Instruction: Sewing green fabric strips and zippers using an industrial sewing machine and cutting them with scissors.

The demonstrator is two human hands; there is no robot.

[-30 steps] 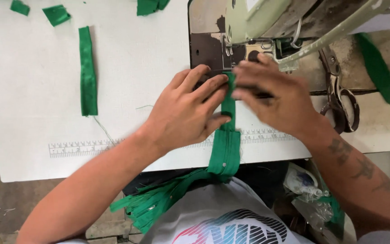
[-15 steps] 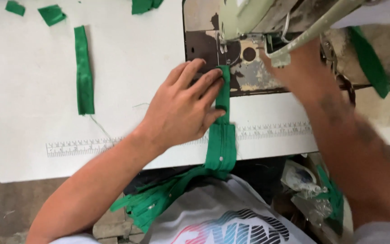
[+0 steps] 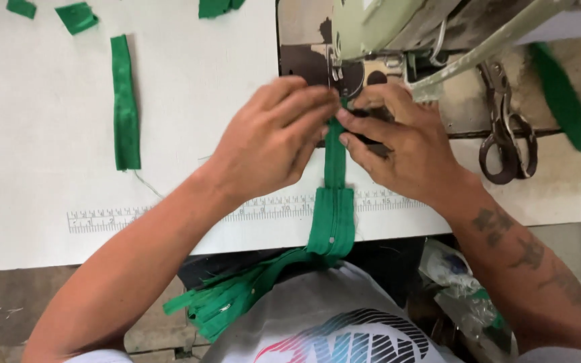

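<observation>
Head view, looking down on a white sewing table with a printed ruler strip along its near edge. Left hand lies flat, fingers extended and pressing on a narrow green fabric strip; not clenched, not pinching. Right hand mirrors it from the other side, fingertips pressing the same strip, palm down. Both hands meet just in front of the needle area of a pale green sewing machine.

Strip position: runs from under the presser foot, straight toward the person, over the table edge, then trails down onto the lap, where it joins a loose bundle of green fabric.

Other items: a separate green strip lies well apart at left; small green offcuts sit at the far edge; dark scissors rest to the right of the machine; another green piece lies beyond them.

Judgement: step in hand looks like aligning the strip's lead end at the needle, edges held square. Whether the foot is lowered cannot be told. Next move likely calls for even pressure from both hands and a straight, steady feed, fingertips kept clear of the needle
</observation>
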